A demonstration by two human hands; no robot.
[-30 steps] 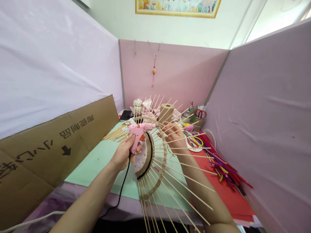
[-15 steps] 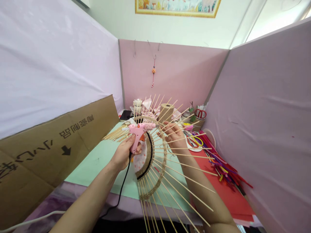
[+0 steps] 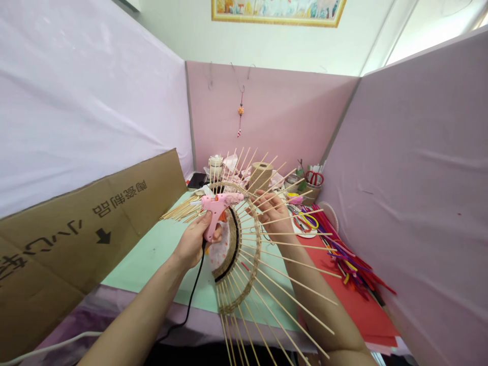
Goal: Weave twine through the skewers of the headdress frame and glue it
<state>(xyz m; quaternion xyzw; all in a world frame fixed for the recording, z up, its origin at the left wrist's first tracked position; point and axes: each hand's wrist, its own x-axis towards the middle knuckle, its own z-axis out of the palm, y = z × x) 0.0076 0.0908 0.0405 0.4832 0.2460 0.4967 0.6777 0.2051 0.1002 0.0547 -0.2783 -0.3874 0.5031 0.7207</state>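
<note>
My left hand (image 3: 196, 239) is wrapped round the handle of a pink glue gun (image 3: 215, 208), whose nozzle points right to the braided ring of a round woven piece. This piece has a twine ring (image 3: 256, 264), a black band (image 3: 237, 244) and thin wooden sticks (image 3: 293, 279) fanning outward. My right hand (image 3: 272, 211) is behind the sticks at the ring's upper right, its fingers closed on the ring or a stick near the nozzle; the sticks partly cover it. A black cord (image 3: 194, 290) hangs from the gun.
Loose sticks (image 3: 179, 209) lie left on the green mat (image 3: 152, 259). A cardboard sheet (image 3: 95, 223) stands at the left. Behind are a twine roll (image 3: 261, 175) and a jar (image 3: 215, 165). Coloured pipe cleaners (image 3: 354, 259) lie on red sheets (image 3: 366, 315), near scissors (image 3: 303, 221).
</note>
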